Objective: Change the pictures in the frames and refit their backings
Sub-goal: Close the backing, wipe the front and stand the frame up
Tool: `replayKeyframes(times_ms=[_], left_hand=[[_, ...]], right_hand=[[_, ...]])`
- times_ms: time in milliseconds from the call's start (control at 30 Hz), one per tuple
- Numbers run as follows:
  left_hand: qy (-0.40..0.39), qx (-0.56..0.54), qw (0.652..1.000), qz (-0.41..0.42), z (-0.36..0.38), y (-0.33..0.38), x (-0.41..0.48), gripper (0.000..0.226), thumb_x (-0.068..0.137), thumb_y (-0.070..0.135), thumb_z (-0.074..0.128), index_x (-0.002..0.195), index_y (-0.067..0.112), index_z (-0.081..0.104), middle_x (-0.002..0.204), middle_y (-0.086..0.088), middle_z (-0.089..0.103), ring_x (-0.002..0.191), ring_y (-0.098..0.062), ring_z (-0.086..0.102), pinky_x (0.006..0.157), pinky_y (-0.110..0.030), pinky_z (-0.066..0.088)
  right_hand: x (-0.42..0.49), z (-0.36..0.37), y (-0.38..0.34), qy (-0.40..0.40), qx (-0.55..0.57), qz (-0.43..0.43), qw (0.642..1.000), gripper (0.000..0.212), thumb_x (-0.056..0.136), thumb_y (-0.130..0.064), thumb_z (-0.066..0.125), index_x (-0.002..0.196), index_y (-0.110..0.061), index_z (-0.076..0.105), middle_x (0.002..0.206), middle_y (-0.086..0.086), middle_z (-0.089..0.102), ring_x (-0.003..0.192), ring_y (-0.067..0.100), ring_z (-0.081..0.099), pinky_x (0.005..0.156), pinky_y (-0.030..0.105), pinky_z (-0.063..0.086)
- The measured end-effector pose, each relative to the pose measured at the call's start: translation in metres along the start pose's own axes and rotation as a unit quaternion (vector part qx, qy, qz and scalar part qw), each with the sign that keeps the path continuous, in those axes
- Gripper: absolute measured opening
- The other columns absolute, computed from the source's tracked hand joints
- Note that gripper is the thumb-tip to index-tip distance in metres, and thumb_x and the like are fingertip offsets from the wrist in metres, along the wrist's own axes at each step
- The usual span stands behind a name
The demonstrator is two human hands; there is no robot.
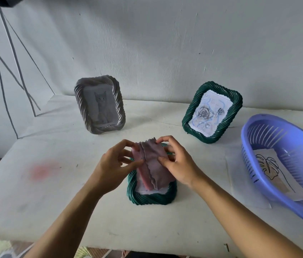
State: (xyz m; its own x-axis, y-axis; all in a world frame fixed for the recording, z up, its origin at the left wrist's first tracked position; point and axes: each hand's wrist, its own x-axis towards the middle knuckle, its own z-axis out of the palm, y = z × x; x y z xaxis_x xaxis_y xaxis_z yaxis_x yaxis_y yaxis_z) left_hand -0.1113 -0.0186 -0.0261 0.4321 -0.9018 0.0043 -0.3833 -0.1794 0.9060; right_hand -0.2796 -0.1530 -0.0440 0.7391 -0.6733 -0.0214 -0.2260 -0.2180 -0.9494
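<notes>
**White table, one frame down, two upright**

White tabletop (pixel 54 183) against a bare white wall (pixel 165 43) is our workplace, with tripod legs (pixel 15 58) at the far left.

We have laid one green woven frame (pixel 152 199) flat near the front edge, between our forearms. Lying down, it needs no steadying and leaves both hands free. Over its opening we hold a mauve cloth (pixel 154 164), folded lengthwise with a scalloped edge. Our left hand (pixel 115 164) has its fingers curled and pinches the cloth's left side between thumb and fingertips. Our right hand (pixel 174 164) pinches the top corner, and its other fingers bend onto the right side. The cloth covers the middle of the frame, so we cannot tell whether a picture or a backing lies beneath. We judge the cloth is there to wipe the frame's window.

At the back left, a grey woven frame (pixel 81 105) stands upright showing a cat picture (pixel 101 107). At the back right, a second green frame (pixel 202 138) stands with a rose drawing (pixel 211 112). Both are well apart from the work and out of the way, and they look finished.

On the right, a blue plastic basket (pixel 269 135) holds a leaf drawing (pixel 271 168). It is close to our right hand, probably as the next insert. A loose sheet of paper (pixel 240 179) lies under the basket's near side.
</notes>
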Motion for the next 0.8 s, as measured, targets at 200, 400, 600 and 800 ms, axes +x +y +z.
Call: replayKeyframes(times_ms=[200, 400, 600, 800], left_hand=[[-0.017, 0.254, 0.966, 0.052, -0.006, -0.048, -0.015, 0.047, 0.09, 0.056, 0.06, 0.133, 0.04, 0.05, 0.132, 0.02, 0.058, 0.122, -0.006, 0.051, 0.097, -0.034, 0.043], [-0.085, 0.37, 0.923, 0.066, -0.01, -0.07, -0.022, 0.066, 0.095, 0.07, 0.02, 0.155, 0.042, 0.022, 0.158, 0.033, 0.017, 0.145, 0.003, 0.015, 0.105, -0.041, 0.024], [-0.103, 0.433, 0.892, 0.08, -0.006, -0.071, -0.026, 0.059, 0.102, 0.057, 0.013, 0.157, 0.04, 0.0, 0.161, 0.031, 0.003, 0.151, -0.005, 0.001, 0.104, -0.042, 0.015], [-0.087, 0.442, 0.89, 0.073, 0.005, -0.072, -0.033, 0.064, 0.099, 0.063, 0.0, 0.157, 0.036, -0.012, 0.163, 0.022, -0.002, 0.153, -0.011, -0.011, 0.112, -0.051, 0.007]], right_hand=[[-0.001, -0.002, 0.009, -0.018, -0.175, -0.065, 0.982, 0.037, 0.088, 0.007, 0.056, 0.116, -0.018, 0.053, 0.083, -0.02, 0.056, 0.065, 0.0, 0.054, 0.061, 0.012, 0.04], [-0.004, 0.008, 0.026, 0.058, -0.355, -0.113, 0.926, 0.036, 0.09, -0.009, 0.057, 0.122, -0.024, 0.053, 0.111, 0.002, 0.056, 0.072, 0.021, 0.06, 0.063, 0.037, 0.053], [-0.021, 0.02, 0.036, 0.062, -0.447, -0.116, 0.885, 0.041, 0.096, -0.048, 0.045, 0.131, -0.031, 0.057, 0.145, 0.004, 0.046, 0.118, 0.027, 0.052, 0.087, 0.043, 0.051], [-0.02, 0.025, 0.039, 0.031, -0.499, -0.111, 0.859, 0.053, 0.093, -0.05, 0.043, 0.144, -0.037, 0.046, 0.157, -0.003, 0.037, 0.123, 0.025, 0.047, 0.084, 0.044, 0.047]])
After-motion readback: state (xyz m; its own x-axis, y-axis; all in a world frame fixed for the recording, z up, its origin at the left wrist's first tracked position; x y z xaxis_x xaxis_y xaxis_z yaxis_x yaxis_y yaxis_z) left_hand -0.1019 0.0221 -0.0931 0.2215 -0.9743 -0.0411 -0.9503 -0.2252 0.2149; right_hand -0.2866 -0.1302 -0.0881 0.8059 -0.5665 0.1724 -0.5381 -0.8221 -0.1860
